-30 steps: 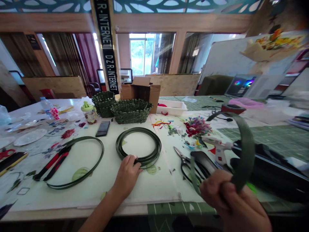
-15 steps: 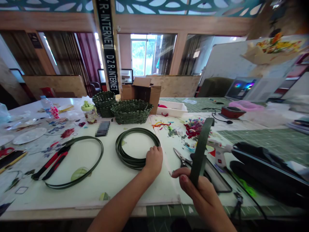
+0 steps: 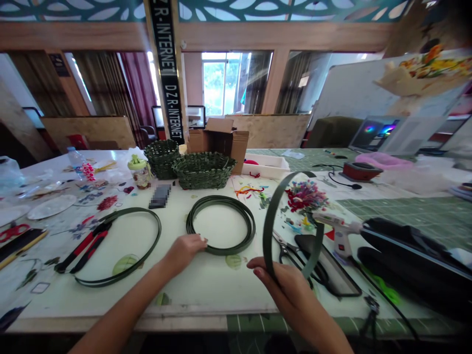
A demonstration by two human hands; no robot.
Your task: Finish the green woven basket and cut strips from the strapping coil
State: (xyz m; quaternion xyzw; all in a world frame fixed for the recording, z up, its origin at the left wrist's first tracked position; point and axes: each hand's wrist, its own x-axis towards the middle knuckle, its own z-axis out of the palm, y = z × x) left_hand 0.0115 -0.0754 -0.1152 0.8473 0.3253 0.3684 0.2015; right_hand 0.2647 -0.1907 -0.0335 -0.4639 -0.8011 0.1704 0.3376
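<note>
A coil of dark green flat strapping [image 3: 248,212] lies on the pale tabletop in front of me. My left hand [image 3: 186,250] is closed at the coil's near left edge, its fingertips on the strands. My right hand [image 3: 289,287] grips a separate loop of green strap [image 3: 270,226], which stands upright above the table. Part of this loop is hidden by the hand. On the left, a thinner green strap ring [image 3: 157,231] lies beside red-and-black handled pliers [image 3: 88,246]. Scissors [image 3: 295,255] rest behind the right hand, partly covered by the loop.
Two green woven baskets, one long [image 3: 204,171] and one round [image 3: 162,160], stand at the back before a cardboard box [image 3: 239,147]. A hot glue gun [image 3: 342,236], a dark tray-like frame [image 3: 348,282] and a black bag [image 3: 416,260] are on the right. A blurred phone [image 3: 160,196] lies left of centre.
My left hand has moved left, from the coil's near right side to its near left edge. The coil has shifted slightly right. The right hand's loop has turned, showing its round opening.
</note>
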